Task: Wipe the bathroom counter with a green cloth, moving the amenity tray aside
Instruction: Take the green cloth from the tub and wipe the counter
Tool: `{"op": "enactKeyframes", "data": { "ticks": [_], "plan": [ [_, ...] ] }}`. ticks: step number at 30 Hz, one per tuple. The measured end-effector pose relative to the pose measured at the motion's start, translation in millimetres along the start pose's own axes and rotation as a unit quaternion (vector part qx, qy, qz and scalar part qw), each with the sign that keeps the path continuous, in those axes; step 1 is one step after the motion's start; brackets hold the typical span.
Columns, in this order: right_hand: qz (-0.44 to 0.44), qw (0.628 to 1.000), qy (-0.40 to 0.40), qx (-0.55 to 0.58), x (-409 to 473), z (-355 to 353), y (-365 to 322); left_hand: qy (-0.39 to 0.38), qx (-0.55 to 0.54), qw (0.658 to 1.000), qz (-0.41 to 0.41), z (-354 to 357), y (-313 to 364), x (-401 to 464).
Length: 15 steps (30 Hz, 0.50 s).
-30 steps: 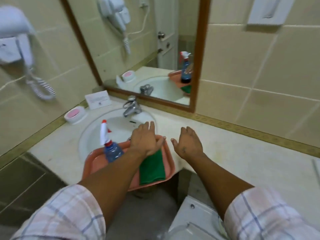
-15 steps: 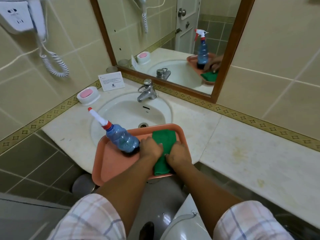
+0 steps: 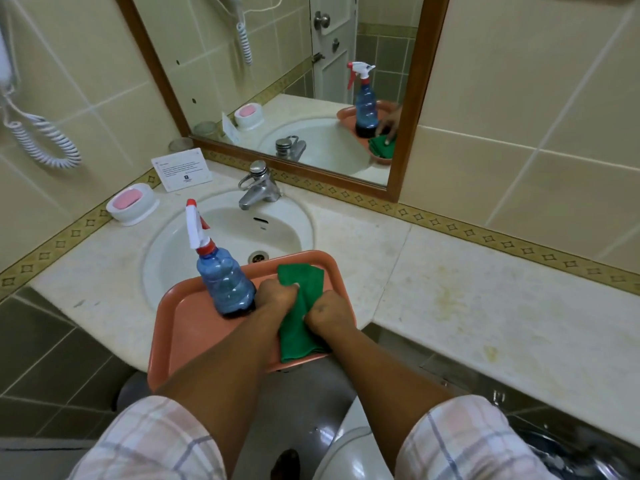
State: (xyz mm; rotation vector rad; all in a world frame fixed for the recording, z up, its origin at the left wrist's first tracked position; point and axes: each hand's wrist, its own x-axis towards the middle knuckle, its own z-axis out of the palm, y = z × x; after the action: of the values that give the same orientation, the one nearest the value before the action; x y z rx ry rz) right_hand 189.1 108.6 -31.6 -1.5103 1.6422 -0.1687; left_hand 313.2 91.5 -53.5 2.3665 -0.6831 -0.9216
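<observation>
A salmon-pink tray (image 3: 188,327) rests across the front of the sink, overhanging the counter's front edge. On it lies a folded green cloth (image 3: 300,336) with a blue spray bottle (image 3: 225,284) standing to its left. My left hand (image 3: 275,296) grips the cloth's left edge, fingers curled. My right hand (image 3: 329,311) is closed on the cloth's right edge. The beige stone counter (image 3: 467,299) stretches to the right, with yellowish stains.
A round white sink (image 3: 242,237) with a chrome tap (image 3: 258,187) sits behind the tray. At the back left are a pink soap in a white dish (image 3: 131,204) and a notice card (image 3: 181,169). A framed mirror (image 3: 294,81) hangs above. A toilet is below.
A second ago both hands lay open and flat, the right on the bare counter. Both moved back onto the tray and closed on the green cloth; my view tilted downward.
</observation>
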Motion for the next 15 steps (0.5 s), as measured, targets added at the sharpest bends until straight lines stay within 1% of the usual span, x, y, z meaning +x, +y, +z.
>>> {"op": "enactKeyframes", "data": {
  "ticks": [2,4,5,6,8,9,11,13,15],
  "plan": [
    [0.007,1.0,-0.001,0.004,-2.7,0.8,-2.2,-0.007,-0.009,1.0,-0.001,0.1,0.2,0.5],
    [-0.017,1.0,-0.011,-0.004,-4.9,1.6,-4.6,0.003,-0.009,1.0,0.014,-0.9,3.5,-1.2],
    [-0.036,0.999,-0.014,0.005,-7.5,0.5,-6.5,0.012,-0.014,0.999,0.035,-2.5,6.3,-2.4],
    [-0.058,0.998,-0.016,0.029,-10.7,-1.6,-8.9,0.02,-0.027,0.997,0.063,-4.5,10.4,-4.6],
    [-0.09,0.989,-0.025,0.115,-15.6,-9.1,-11.9,0.029,-0.07,0.991,0.111,-9.1,22.5,-12.1],
    [-0.085,0.985,-0.022,0.149,-17.8,-16.6,-11.4,0.028,-0.097,0.987,0.126,-9.4,32.4,-17.7],
    [-0.039,0.985,-0.005,0.171,-18.1,-32.0,-9.1,0.02,-0.132,0.979,0.153,-6.0,55.9,-27.2],
    [-0.003,0.982,0.027,0.186,-13.9,-51.4,1.7,-0.008,-0.124,0.975,0.186,6.9,87.1,-37.4],
    [0.013,0.974,0.071,0.215,-7.9,-74.8,17.6,-0.05,-0.107,0.969,0.218,27.0,116.8,-47.9]
  ]
}}
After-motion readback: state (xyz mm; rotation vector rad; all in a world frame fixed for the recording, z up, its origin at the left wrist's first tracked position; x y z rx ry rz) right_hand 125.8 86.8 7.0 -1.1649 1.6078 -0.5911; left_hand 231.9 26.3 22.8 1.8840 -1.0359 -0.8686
